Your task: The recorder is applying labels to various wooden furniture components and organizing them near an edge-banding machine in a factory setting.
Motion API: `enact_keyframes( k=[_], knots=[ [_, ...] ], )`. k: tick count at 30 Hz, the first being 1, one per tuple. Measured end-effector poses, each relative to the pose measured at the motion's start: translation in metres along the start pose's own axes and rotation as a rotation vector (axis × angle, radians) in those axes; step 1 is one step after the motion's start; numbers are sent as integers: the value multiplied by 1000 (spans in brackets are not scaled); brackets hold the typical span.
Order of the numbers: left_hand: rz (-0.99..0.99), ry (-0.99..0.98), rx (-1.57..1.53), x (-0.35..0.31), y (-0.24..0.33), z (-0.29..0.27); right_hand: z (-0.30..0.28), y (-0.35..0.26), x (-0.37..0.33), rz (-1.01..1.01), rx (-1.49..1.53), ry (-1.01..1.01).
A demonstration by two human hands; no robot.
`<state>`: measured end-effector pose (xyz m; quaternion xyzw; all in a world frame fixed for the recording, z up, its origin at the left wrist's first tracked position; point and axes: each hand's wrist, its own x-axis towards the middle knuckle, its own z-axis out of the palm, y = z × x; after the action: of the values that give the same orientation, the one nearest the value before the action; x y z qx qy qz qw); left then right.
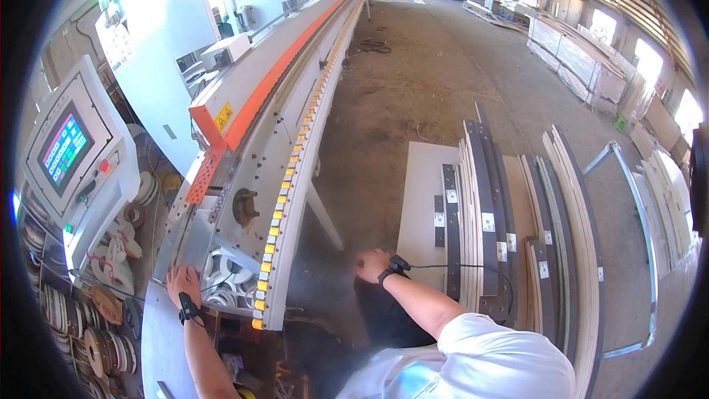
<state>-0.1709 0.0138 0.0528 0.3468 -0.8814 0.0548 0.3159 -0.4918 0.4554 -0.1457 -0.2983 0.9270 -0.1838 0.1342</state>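
My left hand [182, 281] lies on the infeed end of a long edge-banding machine [251, 177], its fingers stretched forward at the corner of a pale grey work surface [159, 318]. No workpiece shows under it. Over the floor, right of the yellow roller rail [277, 214], my right hand [371, 264] hangs with its fingers curled in and nothing visible in them. It is apart from the machine and left of the stacked panels [484, 214]. Both wrists wear black straps; a cable runs from the right one.
A control panel with a lit screen [65, 144] stands at the left, above rolls of edging tape [96, 340]. Dark and pale board strips stand on the right, next to a blue metal frame [642, 214]. Wrapped stacks [569, 59] sit farther back.
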Motion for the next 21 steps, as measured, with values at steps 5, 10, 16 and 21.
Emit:
enact_keyframes(
  k=[5, 10, 16, 21],
  knots=[
    [22, -23, 7, 4, 5, -4, 3, 3, 2, -25, 30, 63],
    [-9, -67, -15, 0, 2, -6, -6, -5, -1, 5, 1, -6],
    [-18, 16, -6, 1, -1, 1, -1, -4, 0, -8, -9, 16],
    [-14, -29, -12, 4, 13, -4, 15, 13, 7, -1, 59, 51]
  ],
)
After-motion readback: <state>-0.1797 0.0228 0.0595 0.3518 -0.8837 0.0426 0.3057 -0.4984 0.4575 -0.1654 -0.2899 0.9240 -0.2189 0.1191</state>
